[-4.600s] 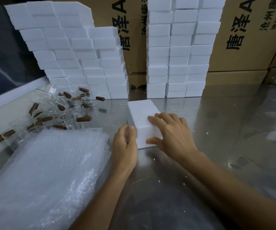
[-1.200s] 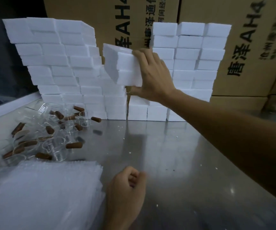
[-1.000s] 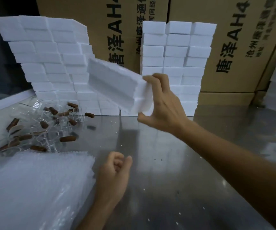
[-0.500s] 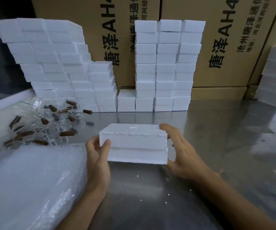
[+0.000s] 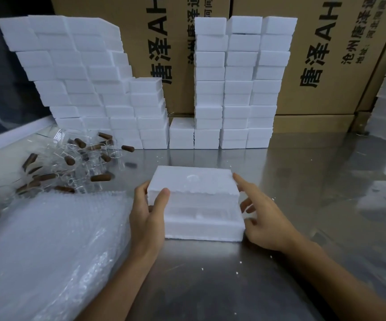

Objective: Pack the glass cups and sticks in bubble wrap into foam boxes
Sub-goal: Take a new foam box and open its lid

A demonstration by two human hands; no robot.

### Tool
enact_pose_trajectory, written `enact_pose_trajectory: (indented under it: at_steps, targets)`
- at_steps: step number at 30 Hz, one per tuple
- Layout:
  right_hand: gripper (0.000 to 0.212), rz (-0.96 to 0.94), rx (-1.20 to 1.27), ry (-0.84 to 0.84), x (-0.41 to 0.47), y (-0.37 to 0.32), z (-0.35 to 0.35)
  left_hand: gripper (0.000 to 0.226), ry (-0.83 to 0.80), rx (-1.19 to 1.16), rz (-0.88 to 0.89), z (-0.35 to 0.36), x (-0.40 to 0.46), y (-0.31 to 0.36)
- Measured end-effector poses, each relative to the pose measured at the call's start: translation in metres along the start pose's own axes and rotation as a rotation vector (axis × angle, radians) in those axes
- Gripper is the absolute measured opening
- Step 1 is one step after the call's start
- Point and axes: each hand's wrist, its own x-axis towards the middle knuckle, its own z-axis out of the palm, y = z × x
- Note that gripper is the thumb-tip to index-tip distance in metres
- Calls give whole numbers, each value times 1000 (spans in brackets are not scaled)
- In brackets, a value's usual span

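Now, line by line:

Foam box [image 5: 196,205]: lies on the metal table [image 5: 291,205] between the two hands. Its lid is lifted at the near edge and slid back, so the hollow of the lower half shows just beyond the thumb of the left hand.

Left hand [image 5: 146,218]: grips the left end of the foam box. The thumb [image 5: 162,200] is curled onto the front of the lid's corner, and the other fingers wrap round the end, mostly hidden behind the foam.

Right hand [image 5: 260,218]: fingers spread and fairly straight. The forefinger [image 5: 242,184] touches the right edge of the lid; the lower fingers reach toward the right end of the lower half, but whether they touch it cannot be told.

Bubble wrap [image 5: 48,246]: a stack of clear sheets just left of the left hand's knuckles, touching that wrist.

Glass cups [image 5: 83,163]: a loose heap beyond the bubble wrap, well left of the left fingertips.

Sticks [image 5: 100,177]: brown, scattered among and around the glass cups.

Foam stacks [image 5: 236,84]: white blocks piled far beyond the fingertips, against cardboard cartons [image 5: 326,54] printed with black characters.

Foam crumbs [image 5: 237,272]: small white bits on the table near the right wrist.
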Motion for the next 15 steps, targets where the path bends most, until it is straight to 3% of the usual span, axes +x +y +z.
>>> enact_pose_trajectory:
  at_steps: [4,8,11,15]
  targets:
    - [86,91,332,20,2,-1,-7,44,-77,0,10,-1,-3,1]
    - [41,202,446,-11,1,-11,-5,41,-176,-29,-33,-4,-1,7]
    - [53,216,434,8,1,-9,-2,36,-312,-50,-129,-8,3,13]
    - [55,267,375,-35,5,-8,2,35,-308,30,-167,-8,5,12]
